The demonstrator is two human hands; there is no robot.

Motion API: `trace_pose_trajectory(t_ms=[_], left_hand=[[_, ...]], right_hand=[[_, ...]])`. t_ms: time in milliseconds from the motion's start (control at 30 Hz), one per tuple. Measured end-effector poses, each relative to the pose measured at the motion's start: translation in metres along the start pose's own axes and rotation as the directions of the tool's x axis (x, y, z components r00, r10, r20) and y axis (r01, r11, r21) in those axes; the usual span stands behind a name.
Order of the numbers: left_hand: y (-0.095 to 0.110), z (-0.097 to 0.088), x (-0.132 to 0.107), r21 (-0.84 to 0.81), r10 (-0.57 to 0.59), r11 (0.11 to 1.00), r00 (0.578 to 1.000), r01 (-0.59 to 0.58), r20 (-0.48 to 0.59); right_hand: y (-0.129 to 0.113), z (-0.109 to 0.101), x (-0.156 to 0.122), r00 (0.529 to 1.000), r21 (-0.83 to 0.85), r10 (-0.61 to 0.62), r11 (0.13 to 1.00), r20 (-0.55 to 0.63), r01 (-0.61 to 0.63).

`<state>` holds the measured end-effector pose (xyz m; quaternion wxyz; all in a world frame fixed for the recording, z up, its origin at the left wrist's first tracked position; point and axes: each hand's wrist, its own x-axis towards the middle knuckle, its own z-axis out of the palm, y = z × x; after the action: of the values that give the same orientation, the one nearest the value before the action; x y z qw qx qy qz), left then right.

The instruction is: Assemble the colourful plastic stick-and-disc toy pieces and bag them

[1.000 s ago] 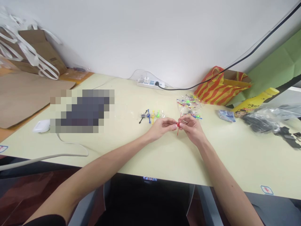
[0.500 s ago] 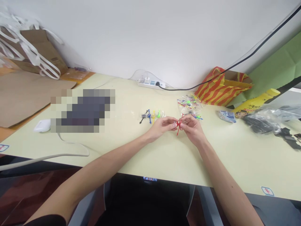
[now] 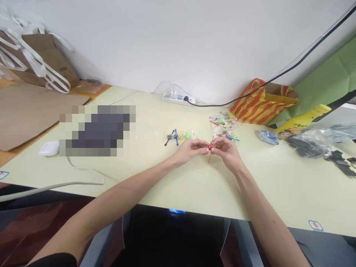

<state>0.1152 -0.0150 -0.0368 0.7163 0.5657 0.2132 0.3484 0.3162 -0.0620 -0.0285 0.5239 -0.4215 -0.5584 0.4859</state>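
Between my fingertips is a small red plastic piece (image 3: 209, 157) with a thin arrow-tipped bar, held upright above the table. My left hand (image 3: 191, 151) pinches it from the left, my right hand (image 3: 224, 150) from the right, and the fingers cover most of its middle. Behind my left hand lies a row of similar small pieces: black (image 3: 167, 141), blue (image 3: 176, 138), yellow (image 3: 181, 135), green (image 3: 187, 134) and white (image 3: 193, 134). Just beyond my right hand are clear bags of colourful pieces (image 3: 222, 120).
A power strip (image 3: 178, 98) sits against the wall. At right stand a red-and-yellow striped bag (image 3: 258, 105), a yellow bottle (image 3: 303, 120), a small blue-white packet (image 3: 267, 137) and bagged black items (image 3: 311, 146). At left are a blurred dark object (image 3: 100, 128) and a white case (image 3: 49, 148).
The red bar has turned more upright and looks thinner, dipping slightly lower. My two hands have drawn slightly closer together around it; the other pieces have not moved.
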Motion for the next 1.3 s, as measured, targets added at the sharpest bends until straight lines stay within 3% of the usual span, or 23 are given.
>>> trace_pose_trajectory(t_ms=[233,433,600,733,867,933,1033,1133,1300], left_hand=[[0.000,0.001,0.000,0.009,0.004,1.000,1.000,-0.004,0.029],[-0.002,0.006,0.001,0.107,0.185,0.979,0.978,-0.174,-0.099],[-0.008,0.002,-0.001,0.270,0.231,0.942,0.969,-0.201,-0.086],[-0.007,0.003,-0.004,0.391,0.278,0.888,0.960,-0.242,-0.036],[0.013,-0.002,-0.007,0.575,0.379,0.757,0.925,-0.310,0.000],[0.030,-0.014,-0.006,0.702,0.455,0.637,0.890,-0.319,-0.009],[0.054,-0.048,-0.005,0.827,0.522,0.506,0.850,-0.244,-0.069],[0.066,-0.094,-0.008,0.909,0.481,0.400,0.871,-0.118,-0.099],[0.070,-0.162,-0.020,0.984,0.349,0.169,0.930,0.056,-0.113]], right_hand=[[-0.004,0.005,0.001,1.000,-0.003,-0.027,1.000,-0.008,0.027],[-0.006,0.009,0.001,1.000,-0.024,-0.005,1.000,-0.018,0.005],[-0.004,0.015,0.001,0.999,-0.023,0.053,0.998,-0.004,-0.053],[-0.007,0.014,0.001,0.996,-0.038,0.082,0.996,-0.046,-0.084],[-0.009,0.005,0.005,0.983,-0.069,0.111,0.990,-0.144,-0.122],[-0.008,0.001,0.009,0.970,-0.104,0.145,0.981,-0.193,-0.167],[-0.003,-0.001,0.018,0.959,-0.197,0.174,0.955,-0.223,-0.220],[0.003,0.004,0.031,0.956,-0.297,0.201,0.919,-0.213,-0.259],[0.012,0.020,0.052,0.955,-0.415,0.206,0.866,-0.214,-0.280]])
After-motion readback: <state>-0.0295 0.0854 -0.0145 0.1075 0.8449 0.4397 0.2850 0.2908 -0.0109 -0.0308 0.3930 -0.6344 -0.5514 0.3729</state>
